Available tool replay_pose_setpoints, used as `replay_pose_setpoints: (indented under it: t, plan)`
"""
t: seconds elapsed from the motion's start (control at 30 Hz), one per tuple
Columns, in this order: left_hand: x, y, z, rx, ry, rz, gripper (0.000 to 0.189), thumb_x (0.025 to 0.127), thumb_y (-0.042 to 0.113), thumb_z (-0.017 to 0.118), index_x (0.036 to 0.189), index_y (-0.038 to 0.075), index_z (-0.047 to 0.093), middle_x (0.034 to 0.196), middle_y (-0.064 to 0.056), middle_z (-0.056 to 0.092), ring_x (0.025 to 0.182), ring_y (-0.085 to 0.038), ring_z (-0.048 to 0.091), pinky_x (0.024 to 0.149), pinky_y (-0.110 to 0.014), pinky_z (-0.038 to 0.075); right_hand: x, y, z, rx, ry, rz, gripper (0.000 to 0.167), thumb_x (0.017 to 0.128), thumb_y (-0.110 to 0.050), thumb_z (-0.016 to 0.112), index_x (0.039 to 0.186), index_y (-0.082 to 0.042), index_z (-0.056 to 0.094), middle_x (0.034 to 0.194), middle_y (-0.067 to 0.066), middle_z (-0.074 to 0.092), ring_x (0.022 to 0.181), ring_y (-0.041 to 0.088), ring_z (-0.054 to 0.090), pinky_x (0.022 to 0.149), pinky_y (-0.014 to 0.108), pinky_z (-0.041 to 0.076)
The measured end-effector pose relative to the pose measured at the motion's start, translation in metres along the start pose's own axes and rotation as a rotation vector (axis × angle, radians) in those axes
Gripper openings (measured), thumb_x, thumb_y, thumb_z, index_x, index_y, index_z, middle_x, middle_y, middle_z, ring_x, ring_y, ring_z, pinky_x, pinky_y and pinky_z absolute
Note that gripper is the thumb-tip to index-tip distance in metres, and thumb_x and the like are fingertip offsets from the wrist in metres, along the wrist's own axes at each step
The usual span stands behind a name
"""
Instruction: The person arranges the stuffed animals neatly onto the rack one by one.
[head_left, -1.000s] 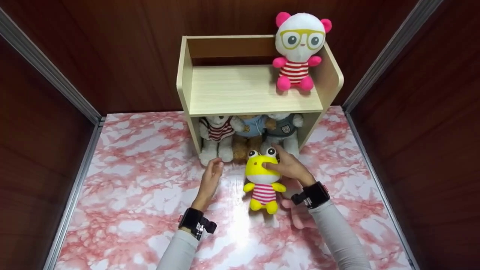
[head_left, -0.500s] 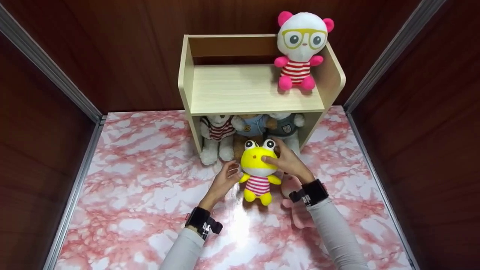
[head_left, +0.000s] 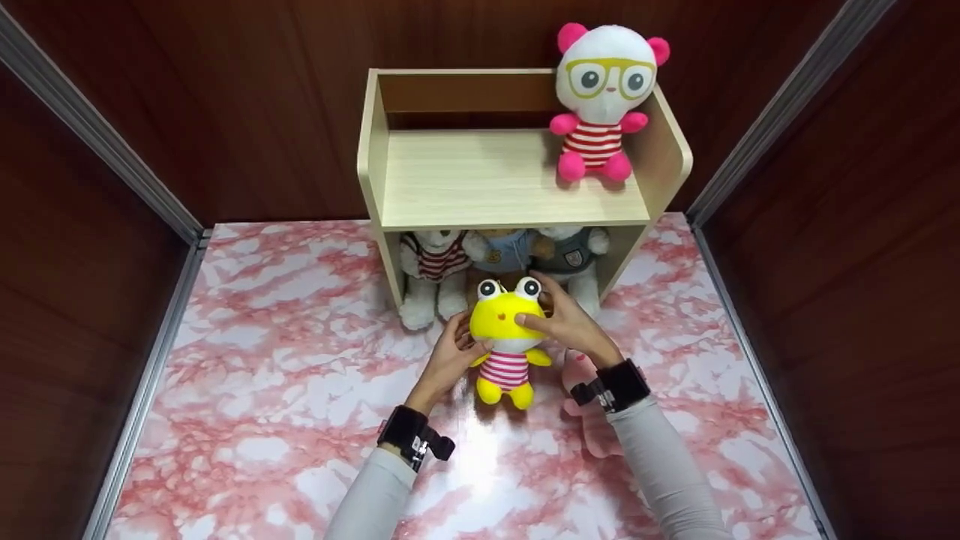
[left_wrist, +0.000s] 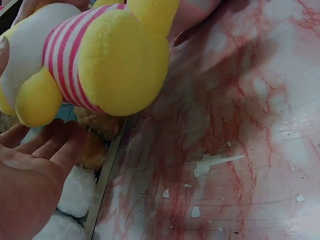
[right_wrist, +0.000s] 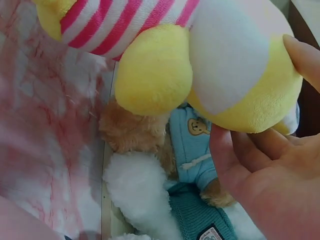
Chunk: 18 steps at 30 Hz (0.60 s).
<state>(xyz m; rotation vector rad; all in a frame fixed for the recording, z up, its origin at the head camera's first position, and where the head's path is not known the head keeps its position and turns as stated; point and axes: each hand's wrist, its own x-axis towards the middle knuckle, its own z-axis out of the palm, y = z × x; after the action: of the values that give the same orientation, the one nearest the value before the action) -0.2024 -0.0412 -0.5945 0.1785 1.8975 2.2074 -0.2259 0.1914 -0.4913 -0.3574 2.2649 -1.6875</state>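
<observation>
A yellow frog plush (head_left: pixel 504 330) with bulging eyes and a pink-and-white striped body is held upright in front of the shelf. My right hand (head_left: pixel 570 322) grips its head from the right, thumb on the face and fingers behind. On the other side my left hand (head_left: pixel 450 356) has its thumb at the frog's chin and its fingers behind the head. The left wrist view shows those fingers (left_wrist: pixel 52 145) close under the frog's arm. In the right wrist view the fingers (right_wrist: pixel 250 150) curl around the yellow-and-white head.
A wooden shelf (head_left: pixel 517 180) stands at the back. A panda plush (head_left: pixel 600 97) sits upper right on it. Underneath are a bear in a striped top (head_left: pixel 441 262), one in blue (head_left: pixel 506 251) and one in grey-green (head_left: pixel 570 251). A pink plush (head_left: pixel 596 431) lies by my right forearm.
My right hand has lifted the frog plush slightly and shifted it left. My left hand has come in from the left and taken hold of the frog's head.
</observation>
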Motion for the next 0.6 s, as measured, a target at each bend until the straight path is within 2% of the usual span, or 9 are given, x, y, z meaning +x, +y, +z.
replay_pose_setpoints:
  t: [0.1, 0.33, 0.47, 0.6]
  plan:
    - [0.002, -0.001, 0.001, 0.003, -0.001, 0.013, 0.079, 0.094, 0.013, 0.075, 0.158, -0.001, 0.03, 0.153, -0.025, 0.045, 0.136, -0.037, 0.05, 0.11, -0.039, 0.046, 0.002, 0.003, 0.001, 0.011, -0.005, -0.009, 0.085, 0.094, -0.005, 0.073, 0.16, 0.005, 0.02, 0.142, 0.032, 0.055, 0.123, 0.038, 0.06, 0.099, 0.039, 0.053]
    - [0.001, 0.002, 0.004, -0.012, -0.004, 0.034, 0.07, 0.096, 0.005, 0.07, 0.155, -0.004, 0.033, 0.147, -0.028, 0.051, 0.125, -0.033, 0.059, 0.098, -0.03, 0.053, 0.014, 0.032, 0.002, 0.027, 0.007, -0.025, 0.086, 0.093, -0.003, 0.074, 0.162, 0.002, 0.022, 0.144, 0.031, 0.054, 0.121, 0.039, 0.061, 0.096, 0.039, 0.055]
    - [-0.004, 0.016, 0.008, -0.044, 0.026, 0.046, 0.065, 0.095, 0.004, 0.07, 0.15, -0.007, 0.039, 0.141, -0.028, 0.056, 0.116, -0.029, 0.062, 0.094, -0.029, 0.054, 0.013, 0.037, 0.005, 0.065, 0.037, -0.049, 0.086, 0.094, -0.008, 0.076, 0.162, -0.001, 0.024, 0.146, 0.028, 0.054, 0.125, 0.038, 0.06, 0.098, 0.04, 0.055]
    - [-0.012, 0.033, 0.012, -0.074, 0.07, 0.072, 0.063, 0.092, 0.006, 0.073, 0.146, -0.007, 0.042, 0.138, -0.025, 0.059, 0.116, -0.028, 0.062, 0.096, -0.029, 0.052, 0.007, 0.042, 0.01, 0.124, 0.093, -0.053, 0.083, 0.095, -0.009, 0.075, 0.162, -0.001, 0.026, 0.147, 0.028, 0.053, 0.13, 0.038, 0.056, 0.102, 0.038, 0.052]
